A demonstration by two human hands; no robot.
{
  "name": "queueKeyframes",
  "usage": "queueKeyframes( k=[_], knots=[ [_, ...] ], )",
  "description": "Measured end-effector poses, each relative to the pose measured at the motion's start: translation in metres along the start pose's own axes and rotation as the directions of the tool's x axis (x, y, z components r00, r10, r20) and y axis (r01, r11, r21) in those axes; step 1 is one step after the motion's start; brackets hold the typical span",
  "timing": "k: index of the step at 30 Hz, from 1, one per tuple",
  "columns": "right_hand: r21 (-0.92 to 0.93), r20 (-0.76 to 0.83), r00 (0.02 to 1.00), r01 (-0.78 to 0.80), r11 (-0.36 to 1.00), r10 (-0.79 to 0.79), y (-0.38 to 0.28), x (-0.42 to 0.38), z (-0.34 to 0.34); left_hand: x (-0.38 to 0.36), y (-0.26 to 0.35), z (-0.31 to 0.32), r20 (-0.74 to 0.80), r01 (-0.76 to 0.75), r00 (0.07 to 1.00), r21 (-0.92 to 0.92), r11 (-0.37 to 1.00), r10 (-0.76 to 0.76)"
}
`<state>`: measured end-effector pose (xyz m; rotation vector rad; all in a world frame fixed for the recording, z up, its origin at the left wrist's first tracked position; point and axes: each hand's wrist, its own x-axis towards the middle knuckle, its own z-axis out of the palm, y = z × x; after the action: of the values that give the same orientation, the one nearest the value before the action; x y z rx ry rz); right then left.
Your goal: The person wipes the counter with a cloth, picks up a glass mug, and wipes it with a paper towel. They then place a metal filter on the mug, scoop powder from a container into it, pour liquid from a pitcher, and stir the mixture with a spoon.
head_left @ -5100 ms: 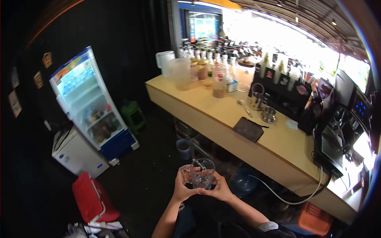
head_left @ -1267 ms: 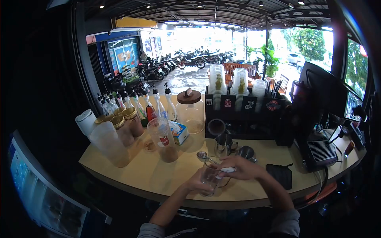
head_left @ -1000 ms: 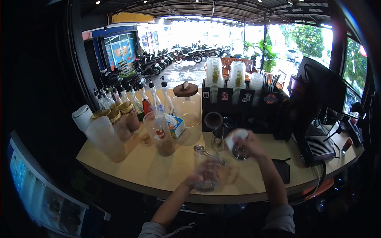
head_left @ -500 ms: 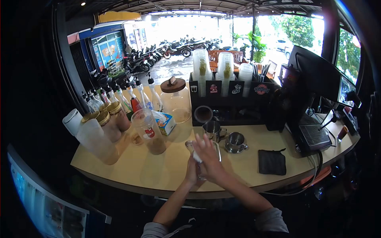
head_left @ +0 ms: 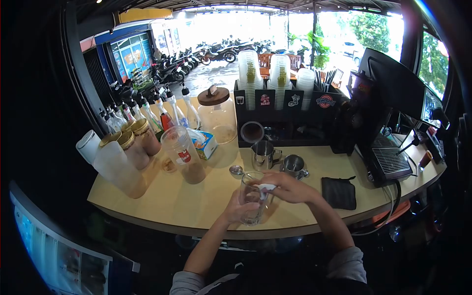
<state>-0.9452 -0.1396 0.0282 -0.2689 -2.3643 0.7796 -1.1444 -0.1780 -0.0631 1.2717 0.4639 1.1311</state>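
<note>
A clear drinking glass (head_left: pixel 252 216) is tilted just above the counter's front part, with my left hand (head_left: pixel 237 209) wrapped round its left side. My right hand (head_left: pixel 291 188) pinches a white tissue (head_left: pixel 267 187) against the rim on the right side of the glass. Part of the tissue is hidden by the fingers. Just beyond the glass lies a metal spoon (head_left: pixel 236 170). Behind my hands stand a steel milk pitcher (head_left: pixel 263 156) and a smaller steel cup (head_left: pixel 293 167).
On the left of the counter (head_left: pixel 206 211) are a tall plastic container (head_left: pixel 189 169), a tissue box (head_left: pixel 206 147), lidded jars (head_left: pixel 143 135) and pump bottles. A black rack (head_left: pixel 290 129) holds stacked cups at the back. A dark cloth (head_left: pixel 338 192) and an espresso machine (head_left: pixel 388 162) sit right.
My right hand has come down from above the glass to its rim, gripping the tissue. The glass is now more visible, with my left hand at its side. The view has shifted slightly.
</note>
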Motion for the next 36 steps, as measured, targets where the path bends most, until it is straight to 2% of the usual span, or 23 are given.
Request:
queueKeyframes(
  k=[1, 2, 4, 5, 6, 8, 10, 12, 13, 14, 17, 18, 20, 21, 23, 26, 27, 29, 30, 32, 33, 35, 36],
  knots=[
    [0.178, 0.041, 0.986, -0.169, 0.969, 0.164, 0.004, -0.005, -0.002, -0.003, -0.005, -0.003, 0.033, 0.025, 0.999, -0.076, 0.997, -0.023],
    [0.178, 0.04, 0.986, -0.167, 0.97, 0.162, 0.01, -0.007, -0.002, -0.005, -0.011, -0.003, 0.033, 0.025, 0.999, -0.074, 0.997, -0.022],
    [0.486, -0.104, 0.932, -0.258, 0.835, 0.349, 0.02, -0.009, 0.0, -0.004, -0.019, 0.001, 0.243, 0.159, 0.969, -0.443, 0.882, -0.052],
    [0.425, -0.262, 0.852, -0.32, 0.847, 0.454, 0.023, -0.006, 0.007, -0.002, -0.018, 0.002, 0.268, 0.128, 0.963, -0.399, 0.908, -0.018],
    [0.425, -0.263, 0.852, -0.319, 0.847, 0.453, 0.023, -0.004, 0.019, 0.0, -0.017, 0.002, 0.269, 0.128, 0.963, -0.398, 0.908, -0.018],
    [0.443, -0.406, 0.719, -0.385, 0.81, 0.564, 0.016, 0.003, 0.041, 0.003, -0.015, 0.004, -0.057, 0.039, 0.997, -0.175, 0.984, -0.05],
    [0.329, -0.465, 0.686, -0.453, 0.829, 0.56, 0.0, 0.01, 0.048, 0.008, -0.014, 0.002, -0.033, 0.0, 0.999, -0.182, 0.983, -0.006],
    [0.123, -0.677, 0.678, -0.281, 0.952, 0.288, -0.011, 0.014, 0.067, 0.018, -0.014, 0.011, -0.372, -0.133, 0.925, -0.111, 0.985, 0.084],
    [0.066, -0.638, 0.741, -0.217, 0.974, 0.208, -0.002, 0.01, 0.077, 0.021, -0.009, 0.016, -0.472, -0.19, 0.867, -0.023, 0.982, 0.157],
    [0.061, -0.639, 0.741, -0.218, 0.974, 0.206, -0.003, 0.009, 0.084, 0.024, -0.009, 0.014, -0.469, -0.192, 0.869, -0.025, 0.981, 0.159],
    [-0.286, -0.532, 0.846, -0.148, 0.947, -0.029, 0.001, -0.001, 0.1, 0.025, 0.0, 0.015, -0.576, -0.263, 0.791, -0.016, 0.965, 0.206],
    [-0.284, -0.533, 0.846, -0.149, 0.947, -0.027, 0.006, -0.007, 0.1, 0.023, 0.004, 0.017, -0.576, -0.261, 0.791, -0.016, 0.965, 0.204],
    [-0.411, -0.419, 0.89, -0.01, 0.912, -0.179, 0.01, -0.015, 0.1, 0.018, 0.009, 0.019, -0.601, -0.283, 0.772, -0.031, 0.959, 0.209],
    [-0.411, -0.418, 0.89, -0.009, 0.911, -0.18, 0.013, -0.015, 0.099, 0.016, 0.007, 0.018, -0.601, -0.285, 0.771, -0.031, 0.958, 0.209],
    [-0.077, -0.6, 0.794, -0.176, 0.981, 0.096, 0.012, -0.011, 0.098, 0.012, -0.001, 0.017, -0.534, -0.231, 0.835, -0.117, 0.966, 0.135],
    [-0.036, -0.643, 0.76, -0.158, 0.987, 0.098, 0.01, -0.011, 0.098, 0.017, -0.001, 0.02, -0.495, -0.341, 0.827, -0.065, 0.938, 0.266],
    [-0.037, -0.643, 0.759, -0.161, 0.986, 0.1, 0.01, -0.014, 0.099, 0.018, 0.002, 0.021, -0.569, -0.352, 0.791, -0.126, 0.927, 0.223],
    [-0.441, -0.492, 0.858, -0.097, 0.892, -0.15, 0.009, -0.026, 0.103, 0.024, 0.004, 0.01, -0.604, -0.362, 0.774, -0.174, 0.916, 0.191],
    [-0.444, -0.494, 0.856, -0.099, 0.891, -0.151, 0.013, -0.032, 0.106, 0.027, 0.006, 0.004, -0.633, -0.378, 0.756, -0.215, 0.9, 0.166],
    [-0.156, -0.524, 0.851, -0.046, 0.987, -0.043, 0.018, -0.039, 0.109, 0.027, 0.008, 0.009, -0.628, -0.35, 0.763, -0.203, 0.914, 0.153],
    [-0.155, -0.526, 0.849, -0.048, 0.987, -0.042, 0.024, -0.039, 0.107, 0.025, 0.005, 0.016, -0.631, -0.355, 0.745, -0.102, 0.929, 0.216],
    [0.288, -0.765, 0.57, -0.115, 0.951, 0.3, 0.021, -0.027, 0.097, 0.019, -0.01, 0.022, -0.585, -0.325, 0.755, 0.058, 0.944, 0.296],
    [0.287, -0.768, 0.565, -0.116, 0.951, 0.301, 0.019, -0.023, 0.1, 0.019, -0.018, 0.028, -0.581, -0.323, 0.759, 0.056, 0.945, 0.294]
  ],
)
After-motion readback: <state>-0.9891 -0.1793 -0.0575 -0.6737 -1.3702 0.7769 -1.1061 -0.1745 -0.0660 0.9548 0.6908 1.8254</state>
